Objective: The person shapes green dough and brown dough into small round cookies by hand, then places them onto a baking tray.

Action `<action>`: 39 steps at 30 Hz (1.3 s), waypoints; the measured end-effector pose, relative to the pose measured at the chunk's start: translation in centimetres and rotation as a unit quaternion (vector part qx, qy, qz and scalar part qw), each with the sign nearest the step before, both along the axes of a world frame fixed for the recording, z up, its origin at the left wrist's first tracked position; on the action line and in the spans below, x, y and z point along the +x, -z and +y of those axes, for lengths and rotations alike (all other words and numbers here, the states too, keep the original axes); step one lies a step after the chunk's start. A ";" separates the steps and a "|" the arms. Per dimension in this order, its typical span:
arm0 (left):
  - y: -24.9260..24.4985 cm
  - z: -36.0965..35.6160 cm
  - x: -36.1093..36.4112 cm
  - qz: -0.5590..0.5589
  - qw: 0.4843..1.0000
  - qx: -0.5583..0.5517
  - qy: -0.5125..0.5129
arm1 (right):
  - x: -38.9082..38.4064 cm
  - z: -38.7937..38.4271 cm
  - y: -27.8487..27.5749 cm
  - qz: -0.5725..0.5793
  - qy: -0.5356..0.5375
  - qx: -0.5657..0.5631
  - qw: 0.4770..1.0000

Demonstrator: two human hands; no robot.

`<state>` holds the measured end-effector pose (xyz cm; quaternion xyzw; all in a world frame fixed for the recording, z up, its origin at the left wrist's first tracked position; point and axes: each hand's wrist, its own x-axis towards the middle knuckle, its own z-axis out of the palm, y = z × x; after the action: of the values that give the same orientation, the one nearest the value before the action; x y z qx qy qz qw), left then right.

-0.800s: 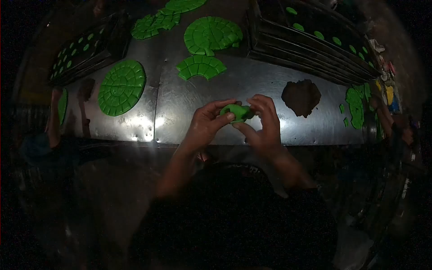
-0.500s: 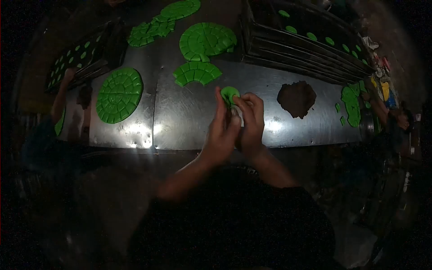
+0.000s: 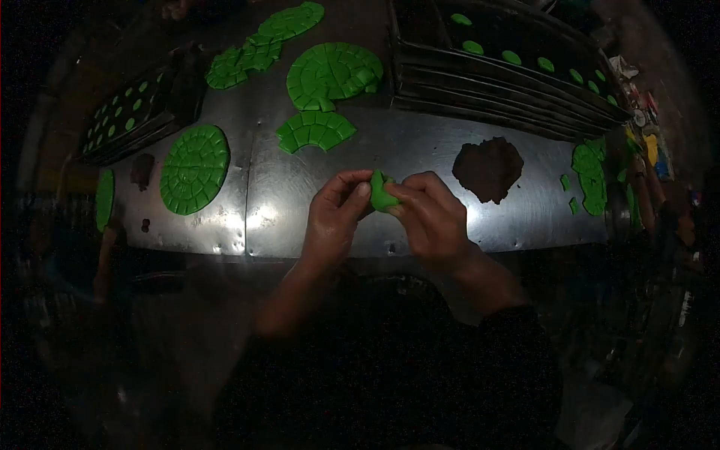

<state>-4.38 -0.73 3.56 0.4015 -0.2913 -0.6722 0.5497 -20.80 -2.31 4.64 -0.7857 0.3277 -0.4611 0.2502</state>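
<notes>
Centrally, one green piece (image 3: pixel 383 195), soft and folded, held above the near part of the metal table (image 3: pixel 274 225). Long axis running away from the person, slightly tilted; narrow tip pointing toward the far side. Compared with half a second ago, the piece sits nearer the person's body, and its open ring shape now shows as a fold.

Right hand (image 3: pixel 435 217): thumb and forefinger pinched on the piece's right side, other fingers curled under. Left hand (image 3: pixel 331 217): fingers curled, previously straight, thumb and fingertips nearly together at the left edge; whether they grip it cannot be told.

Beyond the piece: one scored green fan (image 3: pixel 316 130), then one broken scored round (image 3: pixel 330 69). To the right: one brown lump (image 3: pixel 489 169) and dark stacked trays (image 3: pixel 495 105). To the left: one whole scored disc (image 3: pixel 194 170). A co-worker's forearm (image 3: pixel 106 255), earlier reaching the left trays, is now at the table's near edge. Lettering on coloured items (image 3: pixel 651 155), far right: too small to read.
</notes>
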 end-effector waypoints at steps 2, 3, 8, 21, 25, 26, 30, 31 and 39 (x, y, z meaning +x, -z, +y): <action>0.0 0.4 0.3 -0.027 0.997 -0.021 0.064 | -1.9 -1.1 -0.5 -0.022 -0.079 0.069 0.994; 0.1 0.4 0.4 -0.027 0.997 -0.021 0.065 | -2.4 -1.5 -0.9 -0.044 -0.158 0.135 0.977; 0.6 0.2 -0.4 -0.179 0.943 -0.279 -0.001 | -0.8 -1.0 -1.3 -0.174 -0.164 0.213 0.947; 1.0 0.3 0.4 -0.097 0.995 0.018 -0.018 | 2.1 0.4 -1.6 0.070 -0.036 0.113 0.990; 2.1 -0.5 -0.3 -0.016 0.993 0.106 0.040 | 1.8 -0.4 -0.2 0.057 -0.065 0.263 0.961; 3.0 -0.9 -0.6 0.014 0.987 0.155 0.050 | 2.0 -0.2 0.4 0.090 -0.019 0.194 0.977; 7.6 -2.2 -1.9 0.116 0.947 0.294 0.054 | 2.8 1.1 0.9 0.137 0.056 0.103 0.984; 8.4 -2.2 -2.3 0.117 0.945 0.299 0.056 | 2.4 1.0 1.4 0.139 0.057 0.109 0.983; 16.4 -0.5 -1.2 -0.153 0.962 0.223 0.023 | -3.8 -2.2 18.2 0.348 0.098 0.135 0.923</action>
<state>-5.54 -1.25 -12.82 0.6055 -0.2240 -0.6628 0.3794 -24.57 -4.51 -13.56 -0.8194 0.5288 -0.1328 0.1772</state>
